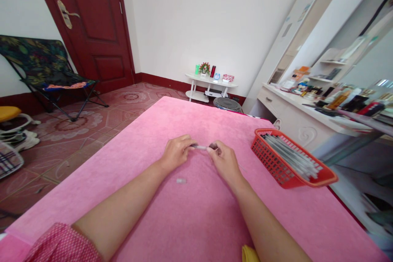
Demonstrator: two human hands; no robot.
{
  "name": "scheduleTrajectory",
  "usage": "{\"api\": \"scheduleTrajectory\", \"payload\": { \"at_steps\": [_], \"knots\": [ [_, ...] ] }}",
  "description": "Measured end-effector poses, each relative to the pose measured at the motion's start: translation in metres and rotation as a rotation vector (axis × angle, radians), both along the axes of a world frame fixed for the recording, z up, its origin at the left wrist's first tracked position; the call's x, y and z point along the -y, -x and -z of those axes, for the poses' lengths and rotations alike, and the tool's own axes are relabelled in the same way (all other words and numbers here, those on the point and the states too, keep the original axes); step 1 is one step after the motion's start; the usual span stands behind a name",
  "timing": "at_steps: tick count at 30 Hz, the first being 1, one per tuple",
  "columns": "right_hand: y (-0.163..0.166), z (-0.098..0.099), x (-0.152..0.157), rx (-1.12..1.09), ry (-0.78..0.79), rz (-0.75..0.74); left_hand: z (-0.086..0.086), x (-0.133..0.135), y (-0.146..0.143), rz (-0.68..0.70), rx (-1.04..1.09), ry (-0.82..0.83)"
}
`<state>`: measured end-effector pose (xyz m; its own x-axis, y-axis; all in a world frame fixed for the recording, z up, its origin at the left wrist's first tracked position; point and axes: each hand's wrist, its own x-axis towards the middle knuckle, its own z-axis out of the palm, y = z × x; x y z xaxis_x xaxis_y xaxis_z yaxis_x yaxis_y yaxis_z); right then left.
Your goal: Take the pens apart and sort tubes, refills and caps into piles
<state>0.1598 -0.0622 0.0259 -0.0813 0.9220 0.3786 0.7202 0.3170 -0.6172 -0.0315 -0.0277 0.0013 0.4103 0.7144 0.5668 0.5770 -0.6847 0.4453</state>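
Both my hands meet over the middle of a pink cloth-covered table. My left hand pinches one end of a thin clear tube-like piece. The other end of that piece is pinched in my right hand, where it looks dark. What exactly the piece is I cannot make out. A small clear cap-like bit lies on the cloth just below my left hand.
A red plastic basket with several long grey-white sticks stands at the table's right. Beyond it is a white dresser crowded with bottles. A folding chair and a dark red door are at the left, a small white shelf by the far wall.
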Motion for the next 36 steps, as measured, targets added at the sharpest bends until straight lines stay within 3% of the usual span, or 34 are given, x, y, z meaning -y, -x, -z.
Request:
{"api": "scheduleTrajectory", "payload": {
  "at_steps": [7,14,18,23,27,31,33,36],
  "knots": [
    [0.002,0.003,0.001,-0.03,0.055,0.006,-0.001,0.0,-0.001,0.028,-0.014,-0.024],
    [0.006,0.014,-0.005,-0.483,0.345,-0.059,0.0,0.001,0.0,0.056,-0.015,-0.043],
    [0.005,0.015,-0.006,-0.459,0.268,-0.069,0.001,0.0,0.0,0.049,-0.03,-0.053],
    [0.013,0.011,0.0,-0.476,0.449,-0.163,0.002,-0.005,0.004,-0.011,0.012,-0.047],
    [0.034,0.007,0.019,-0.1,0.233,-0.396,0.004,-0.009,0.008,-0.119,0.085,-0.043],
    [0.053,0.005,0.038,0.198,0.079,-0.595,0.006,-0.011,0.009,-0.133,0.112,-0.032],
    [0.055,0.002,0.04,0.199,0.049,-0.623,0.006,-0.011,0.008,-0.128,0.116,-0.026],
    [0.046,-0.006,0.031,-0.044,0.006,-0.483,0.006,-0.01,0.008,-0.123,0.11,-0.016]
  ]
}}
